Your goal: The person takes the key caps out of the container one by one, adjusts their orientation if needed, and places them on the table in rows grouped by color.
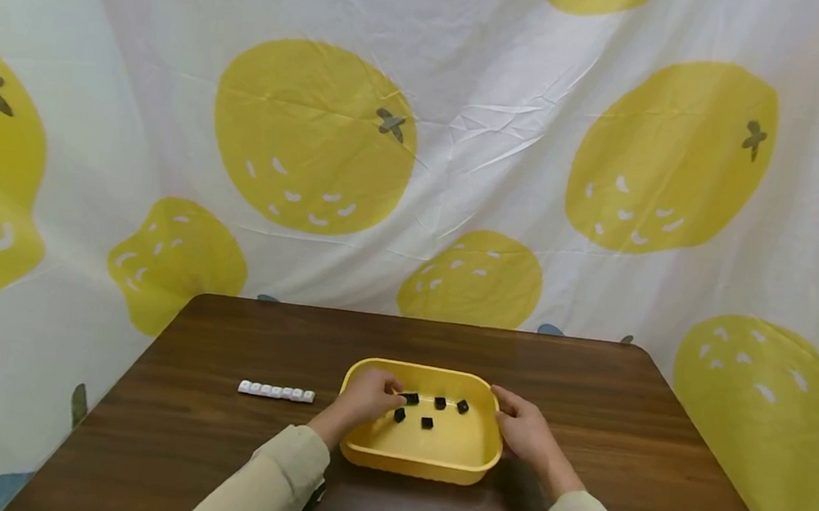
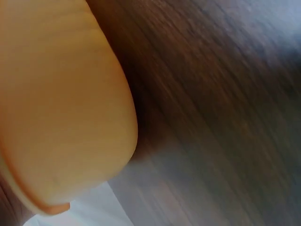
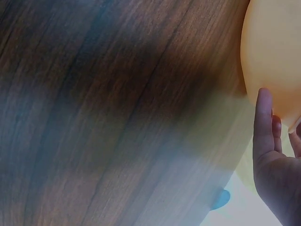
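A shallow yellow plastic tray (image 1: 419, 464) sits on the table with several small black cube-like pieces (image 1: 426, 423) scattered inside. My left hand (image 1: 366, 399) reaches over the tray's left rim, and its curled thumb and fingers appear to pinch a black piece at the upper left inside; the fingertips partly hide it. On the tray's right side, my right hand (image 1: 526, 428) holds the rim and wall; in the right wrist view, its fingers (image 3: 263, 125) lie along the outer wall. Only the tray's outer side (image 2: 70, 103) and wood show in the left wrist view.
Left of the tray, several small white cube-like pieces (image 1: 276, 392) stand in a straight row. The dark wooden table (image 1: 628, 441) extends around the tray. Behind its far edge hangs a white cloth (image 1: 495, 132) with a yellow fruit print.
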Available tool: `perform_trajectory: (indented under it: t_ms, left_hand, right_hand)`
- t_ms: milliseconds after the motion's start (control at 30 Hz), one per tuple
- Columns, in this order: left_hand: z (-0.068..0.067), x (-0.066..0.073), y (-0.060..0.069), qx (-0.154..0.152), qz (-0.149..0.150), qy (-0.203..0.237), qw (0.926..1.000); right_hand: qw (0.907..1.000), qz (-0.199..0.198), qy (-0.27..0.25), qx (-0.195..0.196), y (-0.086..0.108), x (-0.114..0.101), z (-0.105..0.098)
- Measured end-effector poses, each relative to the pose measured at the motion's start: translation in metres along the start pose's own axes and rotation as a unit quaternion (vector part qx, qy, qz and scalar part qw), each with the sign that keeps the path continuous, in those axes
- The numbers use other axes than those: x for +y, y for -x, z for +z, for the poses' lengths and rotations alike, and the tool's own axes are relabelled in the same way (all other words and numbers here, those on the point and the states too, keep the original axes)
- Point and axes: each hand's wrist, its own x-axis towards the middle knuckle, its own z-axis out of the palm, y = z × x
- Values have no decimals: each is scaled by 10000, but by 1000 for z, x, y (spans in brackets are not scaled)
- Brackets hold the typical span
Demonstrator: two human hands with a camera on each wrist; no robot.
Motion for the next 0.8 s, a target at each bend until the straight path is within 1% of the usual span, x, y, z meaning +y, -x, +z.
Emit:
perform_trajectory:
  t_ms: [100, 233, 333, 400, 533, 600, 700, 800]
  left_hand:
    - [3, 0, 1, 42, -144, -186, 9997]
    - [7, -3, 0, 120, -268, -260, 9992]
    - [9, -5, 0, 110, -340, -326, 9988]
    - [11, -6, 0, 63, -229, -445, 9987]
    - [13, -2, 3, -51, 185, -697, 9974]
    - [15, 0, 3, -129, 372, -881, 9953]
    - [17, 3, 3, -251, 538, -1108, 9921]
    - [19, 2, 3, -290, 693, -1260, 9892]
  right_hand:
    - [10000, 8, -54, -9, 0, 0, 1]
    - [10000, 21, -76, -11, 1, -1, 1]
    - [10000, 10, -66, -47, 1, -2, 1]
    - [10000, 4, -73, -58, 1, -2, 1]
    - [10000, -40, -61, -25, 1, -1, 1]
    - [10000, -56, -40, -11, 2, -1, 0]
    - [10000, -80, -19, 5, 2, -1, 0]
    - [10000, -52, -14, 28, 2, -1, 0]
